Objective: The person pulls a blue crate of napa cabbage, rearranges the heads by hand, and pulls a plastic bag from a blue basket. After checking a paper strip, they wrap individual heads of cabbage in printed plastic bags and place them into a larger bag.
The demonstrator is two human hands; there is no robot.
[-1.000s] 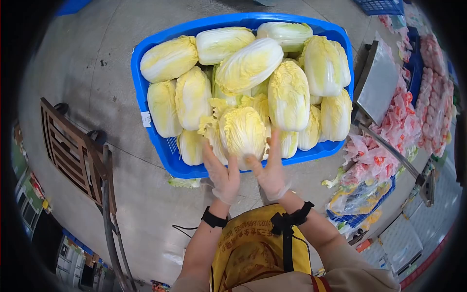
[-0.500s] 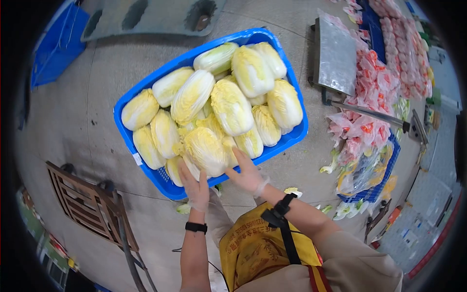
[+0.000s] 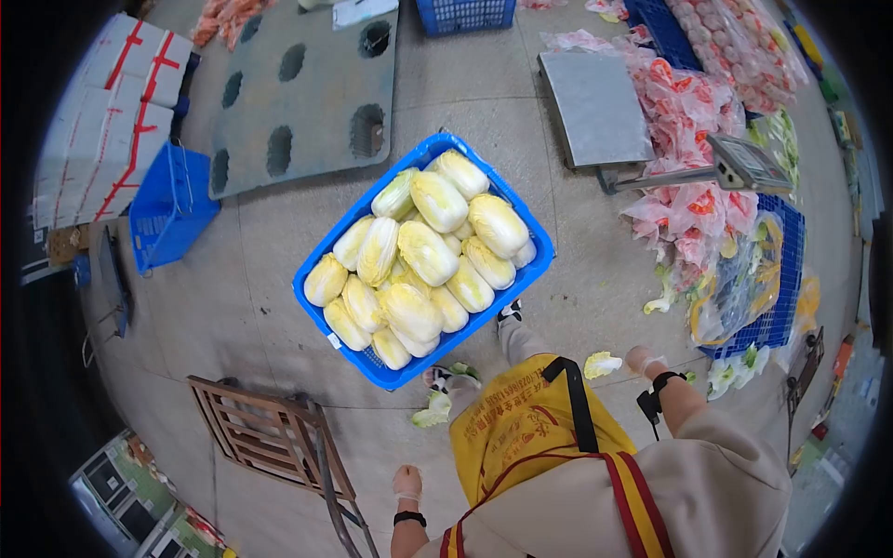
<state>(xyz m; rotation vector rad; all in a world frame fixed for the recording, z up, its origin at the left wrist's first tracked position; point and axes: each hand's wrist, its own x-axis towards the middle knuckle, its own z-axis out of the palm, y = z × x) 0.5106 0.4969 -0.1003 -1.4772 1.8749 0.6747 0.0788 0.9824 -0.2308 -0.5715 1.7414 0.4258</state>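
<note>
A blue plastic basket (image 3: 327, 342) stands on the floor in front of me, heaped with pale yellow-green napa cabbages (image 3: 426, 253). Both my hands are away from it, at my sides. My left hand (image 3: 407, 484), in a clear glove, hangs low to the left of my yellow apron (image 3: 510, 418), its fingers curled in a rounded fist shape with nothing showing in it. On the other side, my right hand (image 3: 642, 361) is gloved too, fingers curled and nothing visible in the grip. A loose cabbage leaf (image 3: 603, 365) lies on the floor close to it.
A wooden folding frame (image 3: 265, 428) lies at the left. Behind the basket are a grey pallet (image 3: 316, 102) and a blue crate (image 3: 172, 209). A platform scale (image 3: 595, 110) stands right, near pink plastic bags (image 3: 693, 139) and a blue mesh crate (image 3: 786, 279). Leaves (image 3: 433, 409) lie near my feet.
My hands have left the cabbage at the basket's near edge and dropped to my sides. The view is higher and wider, with the basket appearing smaller and farther off.
</note>
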